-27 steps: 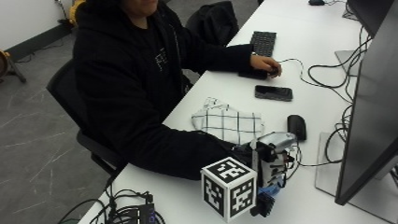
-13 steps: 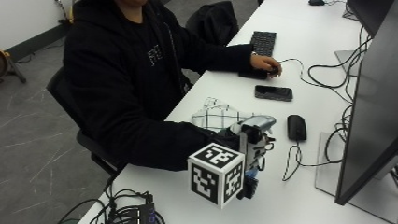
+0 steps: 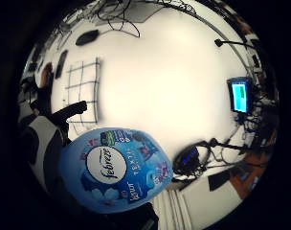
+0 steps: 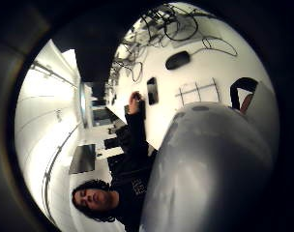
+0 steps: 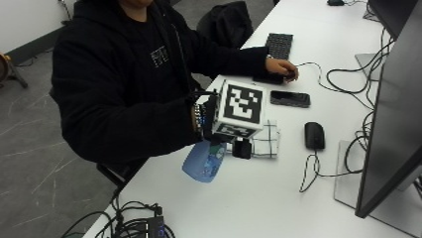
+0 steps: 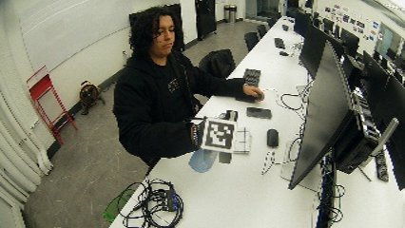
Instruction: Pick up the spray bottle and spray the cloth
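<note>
We see the person seated at the white table (image 5: 264, 198), their gloved right hand (image 5: 212, 124) lifted above its surface and closed around the upper part of the spray bottle (image 5: 204, 161). The bottle's blue body hangs below the hand, clear of the tabletop and tilted, just beside the checked cloth (image 5: 267, 141) on the side nearer the person. In the little-finger palm view the bottle (image 3: 114, 167) shows its blue label close to the palm, with the cloth (image 3: 83, 93) flat on the table beyond it. In the thumb-side view a grey rounded part of the bottle (image 4: 205, 169) fills much of the frame — we cannot tell from it where the fingers sit.

The cloth lies spread flat. Just past it, away from the person, sits a black mouse (image 5: 314, 135), and a black phone (image 5: 290, 98) lies farther along the table from the cloth. The bare left hand (image 5: 282, 67) rests on the table well beyond the cloth — beside a black keyboard (image 5: 279, 45) — so the two hands are well apart.
</note>
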A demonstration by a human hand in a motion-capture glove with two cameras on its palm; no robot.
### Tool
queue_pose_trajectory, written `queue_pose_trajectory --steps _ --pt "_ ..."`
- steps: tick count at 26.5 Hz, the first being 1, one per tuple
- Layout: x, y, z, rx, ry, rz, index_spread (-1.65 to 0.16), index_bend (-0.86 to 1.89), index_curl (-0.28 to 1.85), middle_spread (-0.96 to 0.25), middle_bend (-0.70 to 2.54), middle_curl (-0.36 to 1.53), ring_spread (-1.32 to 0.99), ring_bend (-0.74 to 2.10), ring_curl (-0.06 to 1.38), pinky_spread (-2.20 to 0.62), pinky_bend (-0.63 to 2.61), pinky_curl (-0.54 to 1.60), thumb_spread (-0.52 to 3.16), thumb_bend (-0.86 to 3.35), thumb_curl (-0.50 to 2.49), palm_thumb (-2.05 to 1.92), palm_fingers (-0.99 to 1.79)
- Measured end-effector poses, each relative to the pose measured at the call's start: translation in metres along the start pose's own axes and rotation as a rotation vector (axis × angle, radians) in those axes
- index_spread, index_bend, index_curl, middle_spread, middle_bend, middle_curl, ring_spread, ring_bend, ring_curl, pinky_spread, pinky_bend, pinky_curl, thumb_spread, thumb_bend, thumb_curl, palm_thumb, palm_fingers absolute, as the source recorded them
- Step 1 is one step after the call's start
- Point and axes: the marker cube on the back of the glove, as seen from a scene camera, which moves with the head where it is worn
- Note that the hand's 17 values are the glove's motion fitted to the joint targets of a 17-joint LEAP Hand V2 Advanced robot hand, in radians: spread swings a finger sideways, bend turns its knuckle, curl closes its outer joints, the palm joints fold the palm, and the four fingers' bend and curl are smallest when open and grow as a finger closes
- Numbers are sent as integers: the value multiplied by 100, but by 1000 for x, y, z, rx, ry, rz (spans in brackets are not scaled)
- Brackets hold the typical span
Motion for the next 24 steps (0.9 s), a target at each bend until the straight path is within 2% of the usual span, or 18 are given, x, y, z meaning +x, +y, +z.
queue_pose_trajectory --steps 4,9,12,19,24 --pt "-14 6 21 -191 225 41 -27 45 54 -20 70 56 -22 78 50 -30 48 44 17 -3 75 93 139" --pt "-30 -18 41 -274 408 114 -27 43 54 -20 70 56 -22 78 50 -30 49 43 18 -3 76 93 138" --pt "-31 -1 65 -374 503 103 -27 42 54 -20 69 56 -22 77 50 -30 49 43 19 -3 76 94 138" --pt "-31 3 111 -506 605 97 -28 40 55 -20 68 55 -22 77 50 -30 47 43 20 -3 78 94 137" --pt "-32 -10 121 -519 623 110 -28 39 55 -21 68 55 -22 76 49 -30 47 43 20 -3 78 94 138"
